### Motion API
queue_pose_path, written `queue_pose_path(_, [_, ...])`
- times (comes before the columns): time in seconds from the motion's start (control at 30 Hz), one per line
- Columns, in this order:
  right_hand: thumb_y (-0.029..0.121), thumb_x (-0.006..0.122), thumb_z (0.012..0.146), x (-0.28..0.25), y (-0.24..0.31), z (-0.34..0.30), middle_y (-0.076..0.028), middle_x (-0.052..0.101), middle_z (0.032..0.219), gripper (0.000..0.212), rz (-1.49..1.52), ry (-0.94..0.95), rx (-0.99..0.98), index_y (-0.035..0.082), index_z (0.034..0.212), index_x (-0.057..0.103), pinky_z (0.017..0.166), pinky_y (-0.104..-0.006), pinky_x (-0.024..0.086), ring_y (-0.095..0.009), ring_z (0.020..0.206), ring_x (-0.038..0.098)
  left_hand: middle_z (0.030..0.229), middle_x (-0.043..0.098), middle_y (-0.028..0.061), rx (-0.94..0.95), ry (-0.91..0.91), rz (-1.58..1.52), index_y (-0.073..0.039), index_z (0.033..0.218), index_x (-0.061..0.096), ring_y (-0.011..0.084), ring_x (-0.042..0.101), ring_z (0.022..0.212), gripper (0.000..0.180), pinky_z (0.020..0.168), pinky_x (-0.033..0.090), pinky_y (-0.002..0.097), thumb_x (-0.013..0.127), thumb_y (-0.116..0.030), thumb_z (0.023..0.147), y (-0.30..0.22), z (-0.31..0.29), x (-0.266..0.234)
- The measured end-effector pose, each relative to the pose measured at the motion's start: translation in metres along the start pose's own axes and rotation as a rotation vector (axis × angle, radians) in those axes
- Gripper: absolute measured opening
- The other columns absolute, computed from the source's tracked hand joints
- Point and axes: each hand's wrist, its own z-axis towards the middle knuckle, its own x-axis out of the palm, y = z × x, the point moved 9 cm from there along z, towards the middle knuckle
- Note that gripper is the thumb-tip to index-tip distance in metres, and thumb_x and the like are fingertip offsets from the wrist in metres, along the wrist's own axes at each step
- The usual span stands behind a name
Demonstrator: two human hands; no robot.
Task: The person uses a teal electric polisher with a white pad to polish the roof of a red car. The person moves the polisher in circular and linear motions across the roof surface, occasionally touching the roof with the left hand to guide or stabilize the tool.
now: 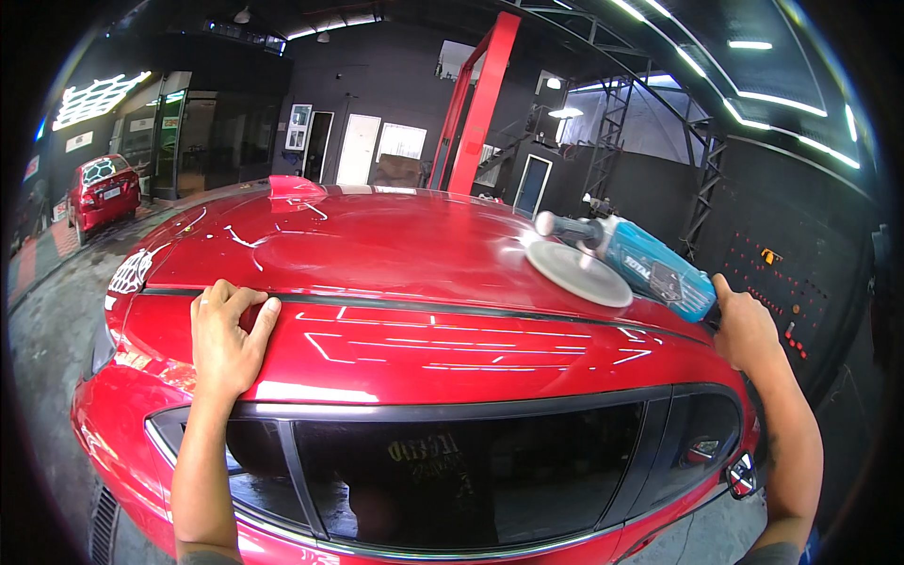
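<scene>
A red car roof (395, 247) curves across the middle, glossy with hazy, smeared patches and a few whitish streaks at the left. My right hand (746, 330) is wrapped round the rear grip of a teal and black power polisher (652, 267). Its round, whitish pad (576, 273) is at the right part of the roof, slightly tilted and blurred; whether its whole face touches cannot be told. Nobody holds the side handle (565, 227). At the left, my left hand (226, 331) rests on the roof edge by the black trim strip (443, 304), fingers bent and thumb apart, with no tool.
Dark side windows (471, 471) and a side mirror (741, 475) lie below the roof edge. A shark-fin antenna (296, 187) rises at the roof's far left. Behind stand a red lift post (482, 104), another red car (104, 193) and a wall board with tools (777, 282).
</scene>
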Motion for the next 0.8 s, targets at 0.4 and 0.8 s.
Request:
queue_pose_path(0.4, [0.000,0.070,0.093,-0.093,0.224,0.033,-0.025,0.079,0.099,0.051,0.234,-0.193,-0.432,0.005,0.141,0.052,0.082,-0.0556,0.063,-0.045,0.096,0.079,0.099,0.067,0.0122,0.058,0.007,-0.013,-0.004,0.106,0.081,0.0329,0.063,0.102,0.023,0.106,0.043,0.0471,0.075,-0.025,0.101,0.002,-0.001,-0.002])
queue_pose_path(0.8, [0.001,0.074,0.090,-0.078,0.244,0.079,-0.025,0.080,0.106,0.058,0.255,-0.146,-0.424,0.007,0.143,0.053,0.087,-0.0542,0.064,-0.045,0.104,0.079,0.095,0.065,0.0102,0.080,-0.036,-0.031,-0.005,0.105,0.083,0.0319,0.060,0.100,0.025,0.104,0.043,0.0474,0.079,-0.029,0.100,0.002,-0.001,0.000])
